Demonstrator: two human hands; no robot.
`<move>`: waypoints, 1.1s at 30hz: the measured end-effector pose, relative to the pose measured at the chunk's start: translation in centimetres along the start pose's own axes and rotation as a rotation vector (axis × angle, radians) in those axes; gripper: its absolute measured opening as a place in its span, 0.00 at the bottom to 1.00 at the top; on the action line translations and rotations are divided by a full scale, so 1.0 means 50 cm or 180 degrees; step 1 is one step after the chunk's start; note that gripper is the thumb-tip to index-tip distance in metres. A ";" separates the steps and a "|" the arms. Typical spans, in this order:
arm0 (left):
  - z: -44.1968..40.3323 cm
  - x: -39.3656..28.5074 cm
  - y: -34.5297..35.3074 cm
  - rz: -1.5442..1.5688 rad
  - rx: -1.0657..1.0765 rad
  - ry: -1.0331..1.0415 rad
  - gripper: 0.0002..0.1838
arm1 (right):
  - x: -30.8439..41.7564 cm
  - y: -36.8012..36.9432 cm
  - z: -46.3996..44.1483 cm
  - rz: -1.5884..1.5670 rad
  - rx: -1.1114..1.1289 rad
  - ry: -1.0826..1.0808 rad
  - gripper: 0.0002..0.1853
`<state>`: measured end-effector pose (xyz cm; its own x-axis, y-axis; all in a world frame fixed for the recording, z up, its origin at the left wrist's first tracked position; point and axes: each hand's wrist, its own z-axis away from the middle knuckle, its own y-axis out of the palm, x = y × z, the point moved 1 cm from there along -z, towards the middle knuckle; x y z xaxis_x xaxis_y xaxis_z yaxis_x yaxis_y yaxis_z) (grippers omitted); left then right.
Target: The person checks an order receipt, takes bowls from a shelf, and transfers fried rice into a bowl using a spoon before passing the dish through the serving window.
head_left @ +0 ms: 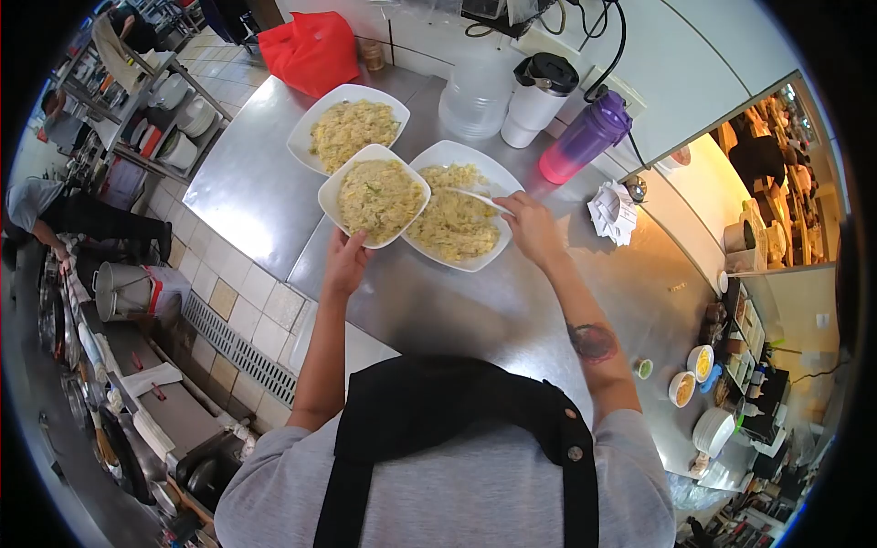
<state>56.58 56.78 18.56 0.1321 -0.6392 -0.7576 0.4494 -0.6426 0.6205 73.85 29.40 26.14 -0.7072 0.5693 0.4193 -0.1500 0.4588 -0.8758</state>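
My left hand [348, 260] grips the near rim of a white square bowl [331, 206] heaped with fried rice [379, 199]. This bowl is held over the left edge of a larger white bowl [489, 256] of fried rice. In my right hand [530, 224] is a white spoon [480, 196], its fingers closed round the handle. The spoon's tip rests in the rice of the larger bowl. Behind the held bowl, another white bowl [298, 139] of fried rice stands on the steel table.
A red bag [309, 53], a clear plastic jug [475, 96], a white tumbler [539, 100] and a purple-pink bottle [587, 137] line the back. Paper slips [612, 213] lie to the right, small food bowls [681, 389] farther right. Other people work at the left, beyond a floor drain [239, 349].
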 end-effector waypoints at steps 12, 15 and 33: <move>0.002 0.000 0.018 -0.0030 0.0222 0.0066 0.25 | -0.020 -0.087 0.030 0.0677 -0.0141 0.0875 0.12; 0.002 0.002 0.022 0.0055 0.0179 0.0032 0.26 | -0.062 -0.017 0.044 -0.0113 0.0115 0.1212 0.12; 0.026 -0.006 0.067 -0.0480 -0.0136 -0.0124 0.29 | -0.010 -0.017 0.044 -0.2895 0.0005 0.2306 0.13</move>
<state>56.89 54.24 21.13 0.0263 -0.5533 -0.8326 0.4988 -0.7145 0.4906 72.81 27.23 26.16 0.2225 0.2872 0.9317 -0.4004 0.8982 -0.1813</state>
